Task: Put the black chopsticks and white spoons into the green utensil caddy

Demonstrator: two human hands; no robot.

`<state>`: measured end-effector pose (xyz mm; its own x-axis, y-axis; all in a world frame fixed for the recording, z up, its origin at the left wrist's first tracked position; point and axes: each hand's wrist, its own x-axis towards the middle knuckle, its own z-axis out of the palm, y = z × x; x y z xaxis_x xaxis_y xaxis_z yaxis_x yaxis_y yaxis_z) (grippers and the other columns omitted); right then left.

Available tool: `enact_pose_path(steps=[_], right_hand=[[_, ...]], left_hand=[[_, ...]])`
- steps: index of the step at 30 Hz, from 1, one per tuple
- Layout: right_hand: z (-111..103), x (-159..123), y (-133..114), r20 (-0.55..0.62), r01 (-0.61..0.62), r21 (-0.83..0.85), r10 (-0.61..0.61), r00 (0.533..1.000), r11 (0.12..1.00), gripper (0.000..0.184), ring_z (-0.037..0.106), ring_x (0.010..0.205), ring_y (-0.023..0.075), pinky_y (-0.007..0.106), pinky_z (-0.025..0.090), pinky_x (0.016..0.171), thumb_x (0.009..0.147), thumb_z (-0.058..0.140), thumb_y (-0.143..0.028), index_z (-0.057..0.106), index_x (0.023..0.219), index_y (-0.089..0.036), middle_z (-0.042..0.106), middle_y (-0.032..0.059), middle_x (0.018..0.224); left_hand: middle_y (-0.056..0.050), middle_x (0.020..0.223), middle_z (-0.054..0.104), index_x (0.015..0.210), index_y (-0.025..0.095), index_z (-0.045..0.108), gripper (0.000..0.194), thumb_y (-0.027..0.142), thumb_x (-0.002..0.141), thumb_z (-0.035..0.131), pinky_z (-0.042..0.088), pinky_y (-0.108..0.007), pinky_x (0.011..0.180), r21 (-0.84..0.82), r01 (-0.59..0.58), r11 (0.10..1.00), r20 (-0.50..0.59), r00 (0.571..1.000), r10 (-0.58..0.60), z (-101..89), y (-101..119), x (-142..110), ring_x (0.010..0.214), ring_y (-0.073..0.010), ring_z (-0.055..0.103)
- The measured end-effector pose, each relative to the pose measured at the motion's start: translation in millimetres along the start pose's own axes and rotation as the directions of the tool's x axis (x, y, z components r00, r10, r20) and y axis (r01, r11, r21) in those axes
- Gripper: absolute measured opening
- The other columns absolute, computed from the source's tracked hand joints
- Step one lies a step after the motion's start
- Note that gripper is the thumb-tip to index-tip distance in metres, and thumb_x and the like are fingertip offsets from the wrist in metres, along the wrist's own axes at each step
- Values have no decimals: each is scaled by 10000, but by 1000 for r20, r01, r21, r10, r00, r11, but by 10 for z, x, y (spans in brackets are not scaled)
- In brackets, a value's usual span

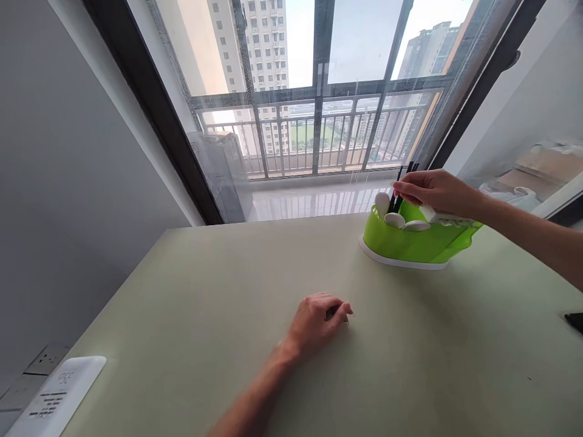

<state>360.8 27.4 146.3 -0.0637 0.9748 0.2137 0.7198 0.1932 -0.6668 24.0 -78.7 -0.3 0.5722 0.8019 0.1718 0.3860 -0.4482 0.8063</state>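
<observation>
A bright green utensil holder (405, 244) with a white base stands at the right back of the table. White spoons (395, 220) lean over its near rim, and black chopsticks (392, 203) rise from it. Above the holder, my right hand (421, 187) pinches at the upper part of the chopsticks; how many are between the fingertips is hard to see. My left hand (316, 317) rests on the table with its fingers curled in, to the left of and nearer than the holder. No object shows in it, though its palm is hidden.
The pale green table (218, 303) reaches to a glass window (319, 121). A white device with a digital display (68, 388) lies at the left edge, close to wall sockets (45, 359). A dark object (574, 321) is cut off at the right edge.
</observation>
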Motion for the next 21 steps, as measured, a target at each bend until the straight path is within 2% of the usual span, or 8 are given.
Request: enact_pose_path(steps=[7,11,13,17,19,21], right_hand=[[-267,-35,143,-103,-142,-91,132,986,986,573,424,526,28,400,295,634,905,521,-533,715,677,-45,523,-36,527],[-358,-58,147,-156,-181,-167,156,975,969,553,438,508,38,383,301,629,931,533,-496,692,612,-73,551,-11,518],[-356,-69,120,-222,-190,-213,142,965,958,540,453,510,57,370,301,628,963,553,-473,679,596,-98,571,6,520],[-161,-148,-20,-389,-150,-296,24,921,943,440,459,524,112,343,301,629,1039,541,-376,685,692,-147,564,5,522],[47,-249,-130,-379,-58,-337,-79,922,940,359,430,521,124,327,301,627,1007,568,-341,647,695,-182,517,-22,517],[317,-400,-245,-293,82,-353,-193,936,932,352,415,544,125,307,315,629,977,576,-378,561,667,-212,507,-31,565]], left_hand=[[-2,800,789,894,227,811,319,335,1022,539,466,-248,762,9,7,1000,-1,1000,-7,4,11,-5,766,-155,640],[-7,807,792,896,224,813,333,336,1024,527,469,-249,764,12,6,1000,9,1000,-7,-5,20,-1,772,-157,647],[-8,805,791,891,225,813,339,339,1025,523,469,-251,765,14,8,1000,14,1000,-8,-4,18,2,772,-159,646],[-3,800,789,893,230,810,330,339,1025,527,470,-256,790,13,13,1000,13,1000,-13,-4,13,7,776,-160,640],[-4,803,788,894,229,809,329,346,1025,531,469,-257,787,6,19,1000,15,1000,-19,-14,22,9,775,-159,638],[-7,809,785,886,225,808,332,361,1024,537,467,-254,764,-14,40,999,19,999,-40,-28,40,11,762,-154,637]])
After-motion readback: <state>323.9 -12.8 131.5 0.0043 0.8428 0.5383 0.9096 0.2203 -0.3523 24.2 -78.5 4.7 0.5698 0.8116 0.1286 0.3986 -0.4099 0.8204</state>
